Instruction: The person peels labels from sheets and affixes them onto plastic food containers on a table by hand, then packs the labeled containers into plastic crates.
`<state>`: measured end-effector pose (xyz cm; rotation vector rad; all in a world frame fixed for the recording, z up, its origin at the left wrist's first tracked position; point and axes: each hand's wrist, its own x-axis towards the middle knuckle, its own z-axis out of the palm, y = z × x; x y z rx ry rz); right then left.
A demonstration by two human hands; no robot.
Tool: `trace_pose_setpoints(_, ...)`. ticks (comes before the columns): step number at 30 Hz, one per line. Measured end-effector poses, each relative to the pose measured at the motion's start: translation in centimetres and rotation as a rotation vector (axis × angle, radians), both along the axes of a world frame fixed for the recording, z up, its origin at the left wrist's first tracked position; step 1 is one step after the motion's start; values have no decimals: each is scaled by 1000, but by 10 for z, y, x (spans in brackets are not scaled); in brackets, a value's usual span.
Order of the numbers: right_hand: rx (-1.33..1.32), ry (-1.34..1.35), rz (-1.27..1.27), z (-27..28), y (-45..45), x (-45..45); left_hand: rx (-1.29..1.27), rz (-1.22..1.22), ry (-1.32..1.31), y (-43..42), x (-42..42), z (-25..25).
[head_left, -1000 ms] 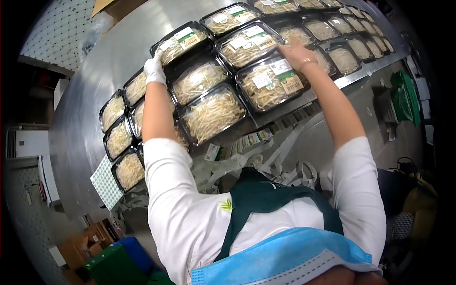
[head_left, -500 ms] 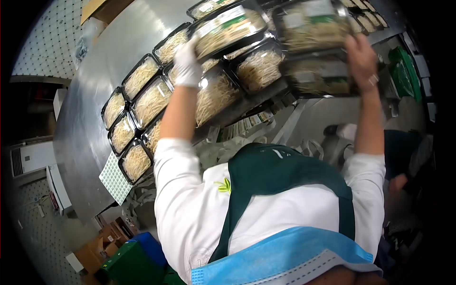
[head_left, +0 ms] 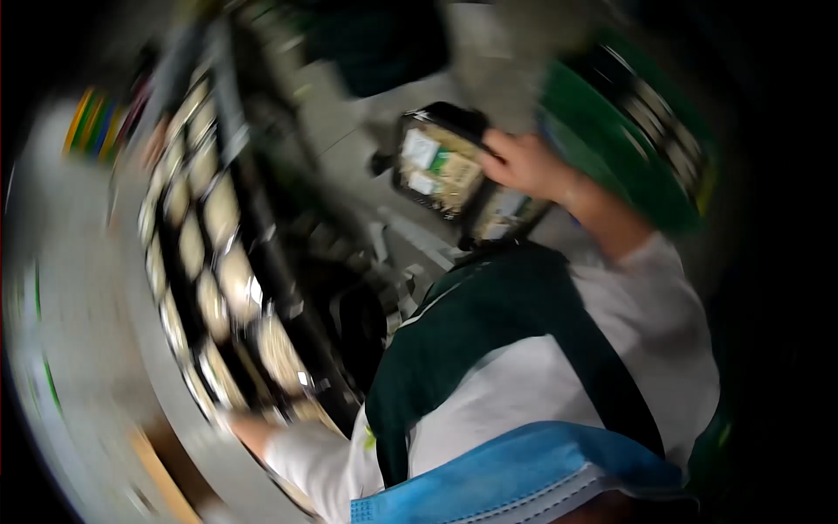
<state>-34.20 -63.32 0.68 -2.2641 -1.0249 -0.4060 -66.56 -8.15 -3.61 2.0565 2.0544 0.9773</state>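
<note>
My right hand (head_left: 528, 166) is closed on the edge of a black tray of bean sprouts (head_left: 449, 179) under clear film with white and green labels. A second labelled bean sprout tray (head_left: 504, 214) is just below it, close to my body; my grip on that one is partly hidden. Over at the lower left, my left hand (head_left: 236, 424) reaches to the rows of film-wrapped bean sprout trays (head_left: 236, 279) on the metal table (head_left: 201, 454). Its fingers are smeared by motion.
A green crate (head_left: 572, 144) at the upper right has several packed black trays (head_left: 659, 122) in it. Another person in dark clothing (head_left: 375, 44) is at the top. A blurred hand (head_left: 155, 144) shows by the far end of the table.
The view has swung right, away from the table toward the green crate. My right hand has carried the two trays off the table. My left hand has left the pack it was touching.
</note>
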Motion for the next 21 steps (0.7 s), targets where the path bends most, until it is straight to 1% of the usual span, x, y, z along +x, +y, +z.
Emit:
trace_pose_setpoints(1,48,33,-43,-3,-27,-3,35,-14,13,-9,10,6)
trace_pose_setpoints(4,-35,33,-239,-7,-108,-12,126,-16,11,-37,23,21)
trace_pose_setpoints(5,7,-52,-275,-15,-91,-16,119,8,25,-16,13,5)
trace_pose_setpoints(6,52,-173,-272,-14,-126,-15,156,14,29,-37,13,16)
trace_pose_setpoints(7,-20,-50,-473,-12,-150,-18,190,10,35,-50,15,25)
trace_pose_setpoints(8,27,106,-540,-17,-187,-17,226,4,39,-65,18,31)
trace_pose_setpoints(9,51,267,-691,-8,-213,-18,255,-2,44,-81,21,40)
trace_pose_setpoints(10,37,352,-793,0,-242,-17,288,-20,51,-99,28,48)
trace_pose_setpoints(11,-15,137,-790,2,-274,-13,327,-47,64,-119,35,56)
trace_pose_setpoints(13,-98,122,-799,23,-333,-1,401,-90,91,-169,52,74)
trace_pose_setpoints(16,-447,10,-741,28,-430,57,463,-192,153,-258,86,95)
trace_pose_setpoints(17,-527,-50,-653,24,-459,86,454,-282,185,-291,106,95)
trace_pose_setpoints(20,-643,-59,-513,8,-520,185,390,-578,278,-363,150,86)
trace_pose_setpoints(21,-668,-103,-481,-2,-541,223,363,-689,300,-385,165,80)
